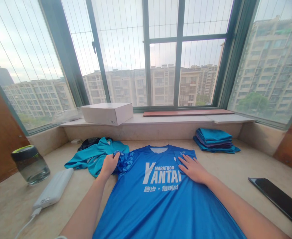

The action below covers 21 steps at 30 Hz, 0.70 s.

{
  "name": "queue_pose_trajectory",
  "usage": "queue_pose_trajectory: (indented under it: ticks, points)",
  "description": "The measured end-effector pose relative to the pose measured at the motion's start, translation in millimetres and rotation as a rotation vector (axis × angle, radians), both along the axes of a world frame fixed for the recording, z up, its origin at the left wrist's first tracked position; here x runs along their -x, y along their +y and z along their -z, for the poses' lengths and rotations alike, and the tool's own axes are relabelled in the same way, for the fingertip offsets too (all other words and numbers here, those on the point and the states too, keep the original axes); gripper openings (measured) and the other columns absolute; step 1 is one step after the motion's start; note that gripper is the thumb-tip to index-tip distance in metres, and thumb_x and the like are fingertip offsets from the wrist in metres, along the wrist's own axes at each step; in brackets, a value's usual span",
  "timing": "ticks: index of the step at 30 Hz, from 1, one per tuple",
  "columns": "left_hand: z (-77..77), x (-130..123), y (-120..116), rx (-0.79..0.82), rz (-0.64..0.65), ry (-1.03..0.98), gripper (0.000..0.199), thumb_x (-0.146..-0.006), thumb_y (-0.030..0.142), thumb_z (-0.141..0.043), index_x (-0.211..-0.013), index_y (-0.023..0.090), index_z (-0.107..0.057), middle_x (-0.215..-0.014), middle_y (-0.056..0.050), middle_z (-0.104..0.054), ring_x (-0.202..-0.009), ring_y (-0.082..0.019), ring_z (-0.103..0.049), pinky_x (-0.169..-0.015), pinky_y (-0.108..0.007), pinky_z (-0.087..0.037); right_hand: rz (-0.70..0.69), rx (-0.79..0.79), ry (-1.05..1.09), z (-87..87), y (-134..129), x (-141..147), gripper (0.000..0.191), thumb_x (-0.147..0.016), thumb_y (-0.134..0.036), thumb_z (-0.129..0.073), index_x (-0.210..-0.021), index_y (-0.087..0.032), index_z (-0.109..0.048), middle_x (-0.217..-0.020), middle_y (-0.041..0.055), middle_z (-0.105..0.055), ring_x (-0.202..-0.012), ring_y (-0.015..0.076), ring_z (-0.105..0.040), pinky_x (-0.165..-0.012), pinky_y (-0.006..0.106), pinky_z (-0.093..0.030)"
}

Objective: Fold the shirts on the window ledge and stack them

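Note:
A blue shirt (158, 205) with white "MARATHON YANTAI" lettering lies spread on the stone ledge, collar toward the window. My left hand (110, 165) is closed on its bunched, patterned sleeve at the left. On the right, the other sleeve is folded inward over the shirt's chest, and my right hand (192, 168) rests flat there with fingers spread. Beyond my left hand lies a crumpled teal garment (86, 156), partly over a black one (88, 143). A stack of folded teal and purple clothes (214, 139) sits at the back right.
A water bottle (30, 165) and a white power bank (53, 187) with a cable stand and lie at the left. A black phone (277, 199) lies at the right. A white box (107, 113) and a reddish board (188, 113) are on the raised sill by the window.

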<state>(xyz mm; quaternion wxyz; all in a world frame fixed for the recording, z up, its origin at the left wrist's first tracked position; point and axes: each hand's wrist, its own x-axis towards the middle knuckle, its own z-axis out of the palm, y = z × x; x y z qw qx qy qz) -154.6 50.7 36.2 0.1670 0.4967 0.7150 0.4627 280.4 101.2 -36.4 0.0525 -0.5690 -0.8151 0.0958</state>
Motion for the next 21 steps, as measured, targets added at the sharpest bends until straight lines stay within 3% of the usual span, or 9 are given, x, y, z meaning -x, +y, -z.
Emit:
queue_pose_trajectory:
  ticks: [2,4,7,10,13,16,19,21]
  points:
    - [-2.3,-4.3,-0.6,0.028,0.055,-0.079,0.038,-0.086,0.050,-0.047,-0.061,0.022,-0.049,-0.056,-0.003,-0.058,-0.067,-0.025,-0.066,-0.060,-0.031,-0.051,0.003,0.001,0.013,-0.8,-0.4,0.5,0.072,-0.098,-0.067,-0.024,-0.159,-0.028,-0.027,-0.167,0.0065,-0.018,-0.154,0.0280,-0.014,-0.123,0.053,-0.012]
    - [-9.1,-8.9,-4.4,0.083,0.198,-0.258,0.040,-0.091,0.050,-0.041,-0.078,0.018,-0.060,-0.072,-0.007,-0.069,-0.071,-0.024,-0.069,-0.064,-0.034,-0.056,0.003,0.003,0.022,-1.6,-0.7,0.7,0.073,-0.098,-0.068,-0.023,-0.159,-0.028,-0.027,-0.167,0.0062,-0.018,-0.154,0.0279,-0.014,-0.123,0.053,-0.012]
    - [-22.1,-17.7,-13.0,0.168,0.512,-0.568,0.059,-0.099,0.054,-0.026,-0.114,0.012,-0.064,-0.107,-0.016,-0.073,-0.095,-0.025,-0.073,-0.083,-0.039,-0.059,-0.001,0.006,0.018,-2.1,-0.5,0.4,0.073,-0.098,-0.068,-0.024,-0.159,-0.028,-0.027,-0.167,0.0066,-0.017,-0.155,0.0277,-0.013,-0.123,0.053,-0.011]
    - [-23.9,-29.6,-16.2,0.172,0.693,-0.585,0.074,-0.101,0.059,-0.012,-0.138,0.011,-0.055,-0.136,-0.018,-0.062,-0.121,-0.027,-0.064,-0.102,-0.042,-0.052,0.001,0.008,0.021,-2.3,-0.5,-0.1,0.074,-0.097,-0.070,-0.023,-0.159,-0.028,-0.028,-0.167,0.0066,-0.017,-0.154,0.0283,-0.013,-0.123,0.053,-0.011]
    - [-6.4,-41.5,-9.9,0.142,0.715,-0.391,0.066,-0.100,0.058,-0.029,-0.142,0.014,-0.052,-0.145,-0.017,-0.056,-0.128,-0.029,-0.060,-0.108,-0.044,-0.048,-0.001,0.004,0.030,-3.1,-1.3,-0.1,0.074,-0.098,-0.069,-0.023,-0.159,-0.028,-0.027,-0.167,0.0063,-0.017,-0.154,0.0285,-0.014,-0.123,0.053,-0.012]
    - [18.6,-51.0,-1.6,0.088,0.646,0.037,0.053,-0.094,0.051,-0.048,-0.132,0.016,-0.063,-0.140,-0.014,-0.062,-0.129,-0.031,-0.058,-0.113,-0.047,-0.042,-0.005,0.005,0.021,-4.3,-2.5,0.7,0.073,-0.098,-0.068,-0.023,-0.159,-0.027,-0.027,-0.167,0.0071,-0.017,-0.154,0.0284,-0.014,-0.123,0.053,-0.013]
    - [33.4,-57.7,0.3,0.115,0.635,0.468,0.050,-0.094,0.045,-0.048,-0.131,0.016,-0.065,-0.145,-0.014,-0.057,-0.139,-0.029,-0.048,-0.120,-0.044,-0.031,-0.013,0.009,0.004,-6.1,-3.5,1.6,0.073,-0.099,-0.067,-0.023,-0.159,-0.026,-0.026,-0.167,0.0078,-0.016,-0.155,0.0283,-0.013,-0.122,0.054,-0.012]
    - [34.4,-58.6,-0.9,0.172,0.626,0.615,0.053,-0.095,0.045,-0.045,-0.139,0.018,-0.059,-0.152,-0.012,-0.050,-0.145,-0.027,-0.040,-0.122,-0.042,-0.028,-0.019,0.011,-0.003,-7.5,-4.2,2.1,0.073,-0.099,-0.066,-0.022,-0.159,-0.025,-0.026,-0.167,0.0081,-0.015,-0.155,0.0284,-0.012,-0.122,0.054,-0.012]
